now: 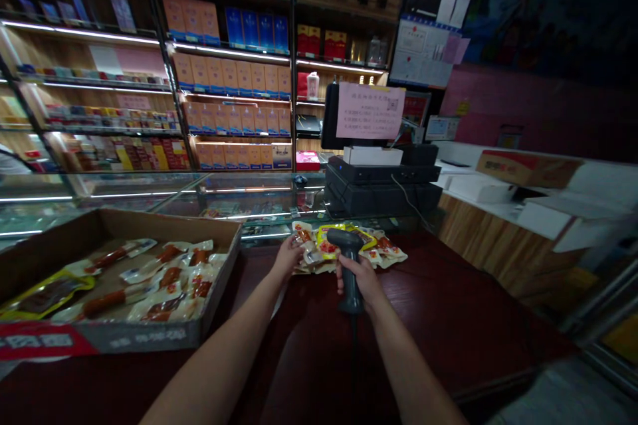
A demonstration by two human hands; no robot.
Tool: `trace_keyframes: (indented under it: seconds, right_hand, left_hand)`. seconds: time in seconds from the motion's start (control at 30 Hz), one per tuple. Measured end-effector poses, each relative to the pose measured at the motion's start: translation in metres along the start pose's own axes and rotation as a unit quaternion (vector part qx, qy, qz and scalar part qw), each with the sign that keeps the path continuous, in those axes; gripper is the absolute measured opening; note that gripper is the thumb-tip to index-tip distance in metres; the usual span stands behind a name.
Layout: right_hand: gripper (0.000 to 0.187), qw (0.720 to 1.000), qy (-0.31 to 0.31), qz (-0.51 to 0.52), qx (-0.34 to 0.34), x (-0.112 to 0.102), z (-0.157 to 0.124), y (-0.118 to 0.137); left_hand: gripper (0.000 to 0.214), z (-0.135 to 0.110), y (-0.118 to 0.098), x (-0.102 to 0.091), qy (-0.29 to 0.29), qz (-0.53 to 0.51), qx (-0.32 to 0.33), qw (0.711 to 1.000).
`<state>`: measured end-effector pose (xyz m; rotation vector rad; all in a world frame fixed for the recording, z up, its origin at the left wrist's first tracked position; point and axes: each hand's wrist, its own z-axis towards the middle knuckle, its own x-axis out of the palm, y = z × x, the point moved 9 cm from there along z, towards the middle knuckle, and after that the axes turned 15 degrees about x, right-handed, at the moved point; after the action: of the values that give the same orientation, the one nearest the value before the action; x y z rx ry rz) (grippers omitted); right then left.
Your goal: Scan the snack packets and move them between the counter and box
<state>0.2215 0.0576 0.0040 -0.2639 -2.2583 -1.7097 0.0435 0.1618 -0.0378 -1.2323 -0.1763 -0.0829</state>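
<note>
Dark-red bench [448,305], w/ an open carton [149,335] of wrapped snacks [167,275] at L. R hand [366,282] is wrapped round a scanner [351,289], its head above its handle, just short of a pile of snack packs [323,249] running side to side; L hand [289,257], nearer, bends its fingers at the pile's L end (pinch or touch, can't tell). Scanner hides mid-pile; pack print illegible. Stocked shelves [234,76] behind.
</note>
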Motion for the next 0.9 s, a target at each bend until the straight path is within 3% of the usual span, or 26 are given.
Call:
trace_keyframes:
  seconds: [0.13,0.23,0.37,0.6,0.77,0.9]
  right_hand:
    - [0.037,0.999,-0.024,0.028,-0.021,-0.027,-0.006,0.007]
    - [0.038,0.999,-0.026,0.038,-0.022,-0.038,-0.008,0.006]
    - [0.039,0.998,-0.031,0.049,-0.021,-0.049,-0.009,0.006]
    - [0.037,0.998,-0.038,0.048,-0.014,-0.060,-0.007,0.006]
    - [0.036,0.998,-0.039,0.039,-0.013,-0.054,-0.006,0.006]
    - [0.040,0.999,-0.024,0.037,-0.007,-0.041,-0.008,0.005]
  left_hand:
    - [0.053,0.019,-0.001,0.022,0.020,0.253,0.108,0.961]
    - [0.042,0.020,0.005,0.040,0.064,0.292,0.178,0.938]
    - [0.043,0.018,0.016,0.048,0.081,0.316,0.177,0.929]
    - [0.062,0.012,0.011,0.075,0.118,0.461,0.153,0.866]
    - [0.060,0.010,0.011,0.094,0.141,0.495,0.127,0.848]
    - [0.054,0.012,0.007,0.087,0.130,0.497,0.139,0.847]
